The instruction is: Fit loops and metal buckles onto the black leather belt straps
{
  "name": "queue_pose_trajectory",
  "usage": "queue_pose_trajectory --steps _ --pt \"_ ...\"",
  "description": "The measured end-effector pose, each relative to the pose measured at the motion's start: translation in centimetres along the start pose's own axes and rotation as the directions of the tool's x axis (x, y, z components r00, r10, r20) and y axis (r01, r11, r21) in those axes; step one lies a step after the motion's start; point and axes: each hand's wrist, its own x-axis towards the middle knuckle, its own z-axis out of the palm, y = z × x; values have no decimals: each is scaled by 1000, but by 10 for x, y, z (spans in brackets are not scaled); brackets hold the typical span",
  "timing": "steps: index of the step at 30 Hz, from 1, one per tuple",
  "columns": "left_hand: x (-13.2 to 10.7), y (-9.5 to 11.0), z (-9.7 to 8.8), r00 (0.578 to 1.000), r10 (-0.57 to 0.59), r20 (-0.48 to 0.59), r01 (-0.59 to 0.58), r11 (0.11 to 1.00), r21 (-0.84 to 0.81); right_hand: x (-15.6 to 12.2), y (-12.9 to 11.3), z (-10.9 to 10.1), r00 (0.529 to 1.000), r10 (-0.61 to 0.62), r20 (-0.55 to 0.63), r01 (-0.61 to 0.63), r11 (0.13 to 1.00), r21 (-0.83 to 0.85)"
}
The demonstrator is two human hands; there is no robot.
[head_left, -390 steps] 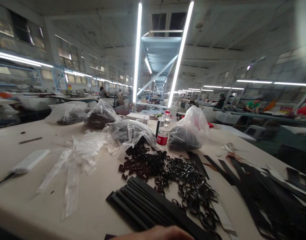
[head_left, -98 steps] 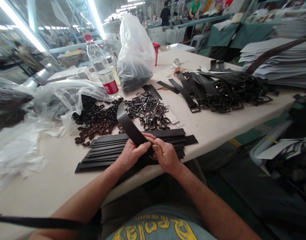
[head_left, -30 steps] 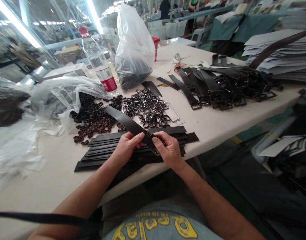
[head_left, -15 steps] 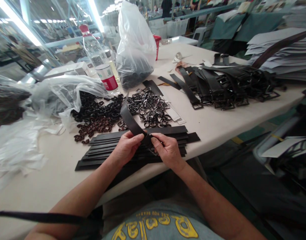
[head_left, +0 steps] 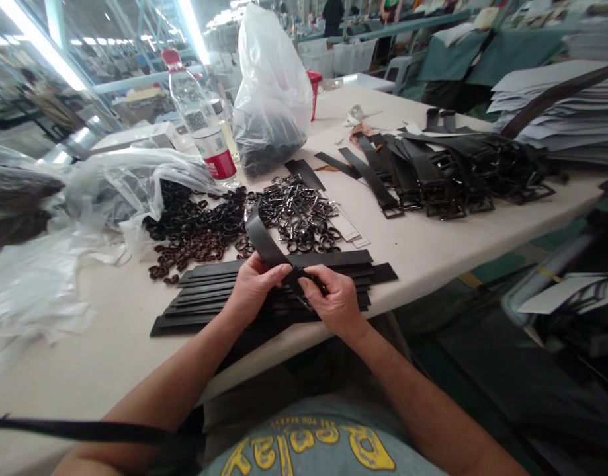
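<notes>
My left hand [head_left: 254, 285] is closed on a black belt strap [head_left: 264, 243], thumb on top, and the strap's free part curves up and away from me. Close beside it, my right hand [head_left: 334, 296] pinches the near end of the same strap, where a dark metal buckle [head_left: 304, 301] partly shows under the fingers. Whatever else lies between the fingertips is hidden. Beneath both hands is a stack of flat black straps [head_left: 204, 297]. Just beyond it lie a heap of shiny metal buckles [head_left: 304, 211] and piles of black loops [head_left: 199, 215] and brown loops [head_left: 189, 254].
A bundle of black straps with buckles [head_left: 433, 172] lies to the right, near a tall paper stack [head_left: 546, 99]. At the back stand a plastic bottle [head_left: 204, 125] and a filled clear bag [head_left: 271, 99]. Crumpled plastic [head_left: 40, 284] covers the left side.
The strap's raised end has bent lower and shifted slightly right. Both hands have stayed almost in place, still gripping the strap near the buckle.
</notes>
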Motion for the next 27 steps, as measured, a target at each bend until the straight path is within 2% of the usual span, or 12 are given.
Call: queue_pose_trajectory --steps 2,6,8,11,16,20,22,27 --pt "0 -1 0 997 71 -20 -70 996 52 0 -1 0 999 23 -30 -23 1000 -1" --pt "-4 3 2 993 110 40 -115 985 131 1 -2 -2 978 192 -80 -187 980 71" --pt "-5 4 2 988 147 54 -154 975 159 2 -2 -3 968 238 -74 -229 967 110" --pt "-5 3 2 976 209 51 -215 959 184 3 -4 -3 973 222 -61 -215 971 106" --pt "-4 -3 -2 969 245 -14 -237 950 201 3 -5 0 984 158 -86 -159 987 -10" --pt "-5 -3 -2 961 268 70 -276 907 317 1 -2 3 990 103 -101 -111 991 -80" --pt "-5 -1 -1 968 234 96 -252 917 310 0 -1 4 991 83 -102 -93 991 -93" --pt "-6 2 2 993 86 78 -99 979 178 0 0 3 996 50 -69 -57 994 -94"
